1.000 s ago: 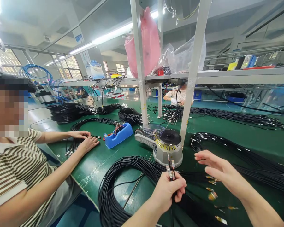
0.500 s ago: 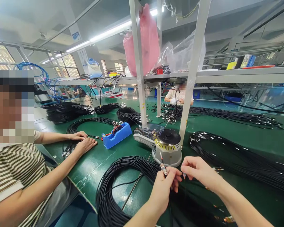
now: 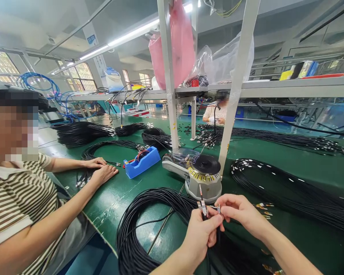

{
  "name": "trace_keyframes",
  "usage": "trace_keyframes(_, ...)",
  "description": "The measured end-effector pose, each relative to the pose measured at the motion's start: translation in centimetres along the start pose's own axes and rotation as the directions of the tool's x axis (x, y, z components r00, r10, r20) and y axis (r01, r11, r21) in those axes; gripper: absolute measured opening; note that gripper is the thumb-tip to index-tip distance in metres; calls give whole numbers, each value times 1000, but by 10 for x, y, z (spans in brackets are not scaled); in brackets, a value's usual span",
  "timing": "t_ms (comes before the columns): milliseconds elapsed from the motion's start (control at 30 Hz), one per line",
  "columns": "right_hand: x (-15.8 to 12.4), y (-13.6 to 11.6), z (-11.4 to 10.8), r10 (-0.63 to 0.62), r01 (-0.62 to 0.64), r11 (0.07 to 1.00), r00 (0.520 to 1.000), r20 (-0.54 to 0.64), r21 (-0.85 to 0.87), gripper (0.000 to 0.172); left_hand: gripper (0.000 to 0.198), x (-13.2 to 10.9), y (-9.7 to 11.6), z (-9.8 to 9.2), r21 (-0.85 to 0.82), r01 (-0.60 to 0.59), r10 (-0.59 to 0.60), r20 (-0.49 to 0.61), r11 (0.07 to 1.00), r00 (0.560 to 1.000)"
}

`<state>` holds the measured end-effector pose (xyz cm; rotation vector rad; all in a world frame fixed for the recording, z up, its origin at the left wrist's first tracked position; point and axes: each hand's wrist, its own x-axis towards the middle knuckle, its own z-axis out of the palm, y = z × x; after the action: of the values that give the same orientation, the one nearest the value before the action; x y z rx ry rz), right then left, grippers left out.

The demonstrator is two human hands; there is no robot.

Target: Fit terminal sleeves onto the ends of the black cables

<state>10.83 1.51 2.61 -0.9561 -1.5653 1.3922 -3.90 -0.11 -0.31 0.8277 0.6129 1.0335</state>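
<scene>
My left hand (image 3: pixel 200 233) is closed around a black cable whose silver metal connector (image 3: pixel 203 208) and thin stripped tip point up past the thumb. Close beside it, my right hand (image 3: pixel 242 212) pinches a small silver piece (image 3: pixel 218 208) between thumb and forefinger; whether it joins a cable is hidden by the fingers. Below both hands lies a large coil of black cables (image 3: pixel 129 225) on the green table. Just behind them stands a round grey tape dispenser (image 3: pixel 203 185) with a black disc on top.
Left of me a co-worker in a striped shirt (image 3: pixel 17 198) rests both hands on the table near a blue tape holder (image 3: pixel 141 162). More black cables (image 3: pixel 263 187) lie at right. White shelf posts (image 3: pixel 167 76) rise ahead, and another person (image 3: pixel 216 112) sits across.
My hands have come closer together, and the connector in my left hand is now more upright. The camera view has shifted slightly. The co-worker's hands stay where they were.
</scene>
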Motion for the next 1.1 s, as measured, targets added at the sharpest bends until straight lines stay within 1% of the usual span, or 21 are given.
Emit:
trace_keyframes(100, 3, 4, -2, 13, -13, 1000, 1000, 22, 9, 19, 21, 0, -1, -1, -2, 3, -3, 8, 1000, 1000)
trace_keyframes(200, 5, 10, -4, -8, 7, 1000, 998, 58, 15, 19, 20, 0, -2, -3, 5, 14, -14, 28, 1000, 1000)
trace_keyframes(333, 4, 12, -5, -76, 81, 995, 994, 76, -65, 21, 22, 1, -4, -6, 9, 21, -22, 59, 1000, 998)
trace_keyframes(433, 2, 11, -6, -95, 102, 990, 993, 73, -101, 21, 21, 1, -4, -7, 3, 25, -25, 52, 1000, 998)
trace_keyframes(533, 1, 11, -7, -84, 90, 991, 994, 67, -98, 21, 21, 1, -2, -6, 5, 17, -17, 29, 1000, 999)
trace_keyframes(700, 1, 8, -6, -75, 80, 994, 995, 69, -75, 27, 26, 1, 2, -3, 10, 3, -3, -13, 1000, 1000)
trace_keyframes(767, 1, 5, -4, -62, 67, 995, 995, 72, -70, 25, 27, 1, 2, -3, 16, 0, 1, -20, 1000, 1000)
trace_keyframes(900, 3, 2, -1, -23, 28, 996, 998, 51, -88, 19, 28, 0, 0, -2, 9, -1, 2, -20, 1000, 1000)
trace_keyframes(1033, 6, 7, -3, -11, 16, 998, 996, 86, -62, 21, 27, -1, 0, -3, -5, 19, -19, 2, 1000, 1000)
trace_keyframes(1100, 7, 8, -3, -24, 33, 996, 995, 101, -85, 23, 27, -2, 2, -4, -13, 28, -28, 7, 1000, 1000)
